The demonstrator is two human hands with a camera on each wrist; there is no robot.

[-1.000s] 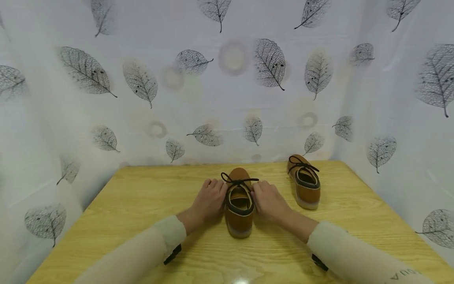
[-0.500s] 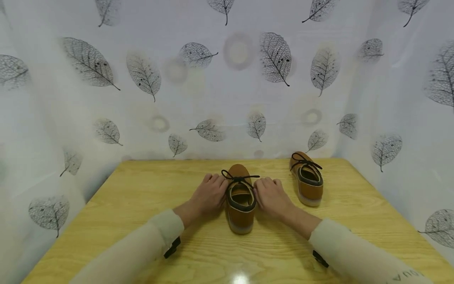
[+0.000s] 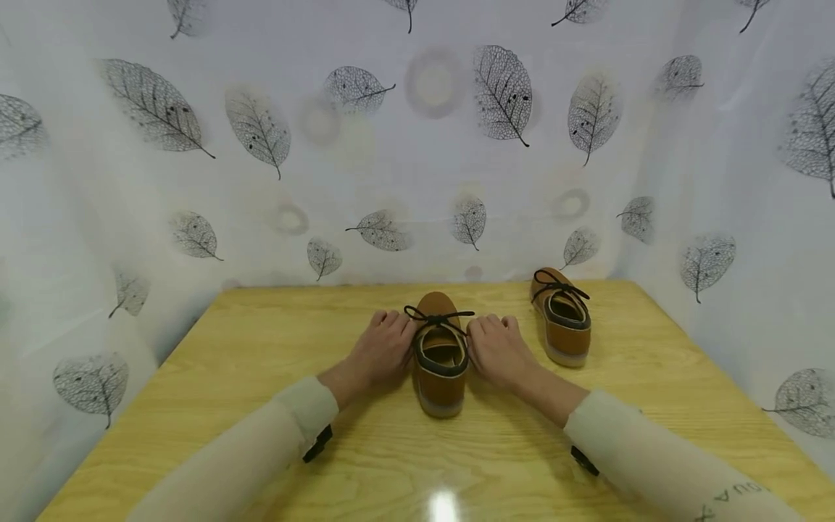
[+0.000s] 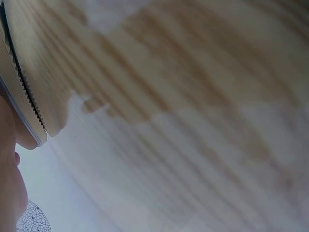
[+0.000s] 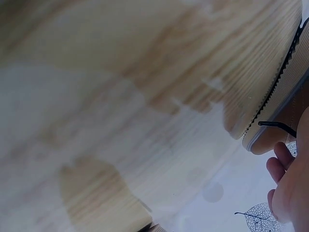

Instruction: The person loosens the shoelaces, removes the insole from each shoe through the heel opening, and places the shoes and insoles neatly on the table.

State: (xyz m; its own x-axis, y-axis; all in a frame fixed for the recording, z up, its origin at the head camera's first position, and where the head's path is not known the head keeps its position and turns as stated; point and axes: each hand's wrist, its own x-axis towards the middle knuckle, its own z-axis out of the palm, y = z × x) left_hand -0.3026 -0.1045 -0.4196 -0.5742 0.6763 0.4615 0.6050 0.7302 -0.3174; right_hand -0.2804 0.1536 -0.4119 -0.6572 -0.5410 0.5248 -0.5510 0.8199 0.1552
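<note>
The right hand (image 3: 501, 351) has drawn slightly outward from the near brown lace-up shoe (image 3: 441, 397), which sits upright between both hands at mid-tabletop (image 3: 274, 326). The right hand's curled fingers pinch a strand of the thin black shoelace (image 3: 435, 319), tied in a bow. The left hand (image 3: 383, 348) has its fingers curled against the opposite side; what they pinch, I cannot tell. The upper is rounded at the toe, with a dark collar; the pale sole (image 5: 293, 77) is finely ribbed with a toothed lower edge. A matching shoe (image 3: 569, 339) stands farther right on the glossy wood-grain surface, before a leaf-printed white curtain (image 3: 417, 167).
</note>
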